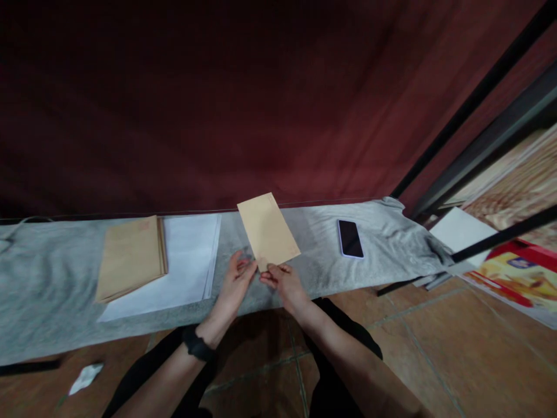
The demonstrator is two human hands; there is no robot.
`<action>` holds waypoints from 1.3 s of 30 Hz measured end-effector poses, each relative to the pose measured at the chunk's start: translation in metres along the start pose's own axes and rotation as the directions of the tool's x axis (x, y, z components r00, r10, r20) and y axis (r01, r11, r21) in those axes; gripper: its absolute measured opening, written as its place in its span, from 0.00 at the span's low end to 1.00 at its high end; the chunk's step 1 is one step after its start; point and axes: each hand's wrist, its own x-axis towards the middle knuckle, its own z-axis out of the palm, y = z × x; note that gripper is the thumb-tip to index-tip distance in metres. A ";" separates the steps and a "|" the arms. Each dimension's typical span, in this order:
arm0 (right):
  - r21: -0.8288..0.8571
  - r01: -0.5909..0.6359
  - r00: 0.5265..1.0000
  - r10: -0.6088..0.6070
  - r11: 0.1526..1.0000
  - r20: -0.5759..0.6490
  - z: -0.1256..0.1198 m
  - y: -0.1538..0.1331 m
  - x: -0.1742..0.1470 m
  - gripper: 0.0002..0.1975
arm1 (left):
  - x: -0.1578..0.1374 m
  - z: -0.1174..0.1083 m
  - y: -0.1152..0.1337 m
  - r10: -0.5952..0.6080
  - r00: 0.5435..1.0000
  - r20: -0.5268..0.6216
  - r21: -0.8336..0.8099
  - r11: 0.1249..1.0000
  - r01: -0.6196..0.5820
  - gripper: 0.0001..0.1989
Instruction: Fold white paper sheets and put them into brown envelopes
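A tan paper envelope [267,229] is tilted at the middle of the cloth-covered surface, its far end near the red curtain. My right hand [287,284] pinches its near edge between thumb and fingers. Beside the near left corner is my left hand [237,280], fingers parted and slightly curled; its thumb tip reaches that corner, and whether it presses on the paper is unclear. Further left, a stack of brown envelopes [130,255] lies partly on white paper sheets [191,255].
A phone [350,238] with a dark screen rests to the right on the grey cloth [313,273]. Black frame bars [478,93] slant along the right side. A red and yellow box [522,273] stands beyond them. Crumpled white tissue [86,378] lies on the tiled floor.
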 end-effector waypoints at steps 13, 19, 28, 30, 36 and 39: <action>-0.706 0.192 0.969 -0.019 0.681 0.245 -0.006 -0.009 -0.001 0.22 | 0.030 -0.052 -0.022 -0.264 0.947 0.183 0.169 0.958 0.234 0.28; -0.784 0.578 0.751 -0.229 -0.224 0.619 -0.016 0.008 -0.010 0.25 | 0.034 -0.069 -0.026 -0.250 0.949 0.192 0.280 0.941 0.192 0.27; -0.744 0.571 0.736 -0.185 -0.347 0.652 -0.023 0.023 -0.017 0.30 | 0.066 -0.039 -0.021 0.397 0.837 0.378 0.652 0.528 -0.544 0.25; -0.747 0.566 0.742 -0.181 -0.349 0.646 -0.021 0.023 -0.016 0.30 | 0.097 -0.020 -0.022 0.408 0.777 0.479 0.640 0.444 -0.627 0.27; -0.743 0.558 0.736 -0.192 -0.370 0.649 -0.020 0.024 -0.014 0.30 | 0.175 0.005 -0.034 0.273 0.741 0.613 0.689 0.274 -0.671 0.30; -0.734 0.566 0.725 -0.198 -0.375 0.660 -0.021 0.024 -0.014 0.30 | 0.178 0.004 -0.039 0.268 0.733 0.625 0.682 0.269 -0.680 0.30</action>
